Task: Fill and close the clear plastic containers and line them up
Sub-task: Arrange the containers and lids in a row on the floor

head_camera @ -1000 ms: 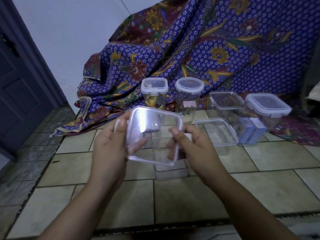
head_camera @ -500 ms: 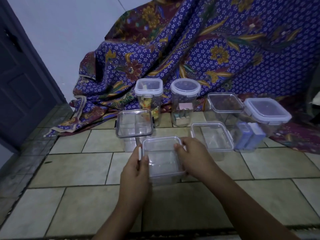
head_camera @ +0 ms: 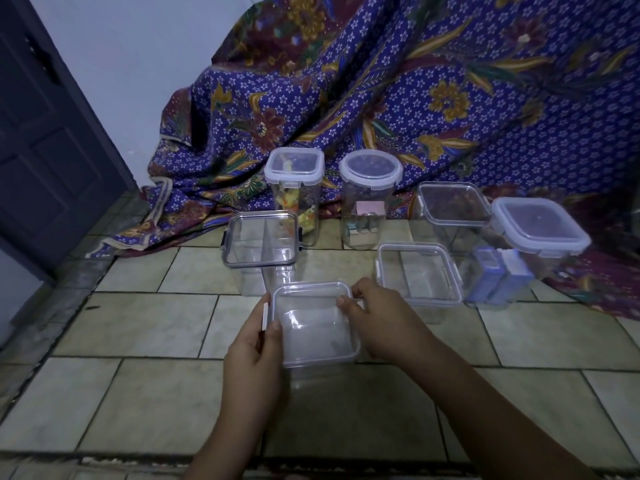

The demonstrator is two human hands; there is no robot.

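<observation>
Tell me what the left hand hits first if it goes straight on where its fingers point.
Probably the clear container with dark clips, standing just beyond the left hand, which pinches a side latch of the near container; depth is uncertain.

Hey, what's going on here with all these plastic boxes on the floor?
A person is working on a tiled floor, holding a small clear container with both hands. Its lid sits on top. The left hand pinches the white side latch, which stands out unfastened, while the right hand grips the opposite rim. Six other clear containers stand behind it, near a patterned cloth. They appear lidded; three hold items and the rest look empty.
</observation>
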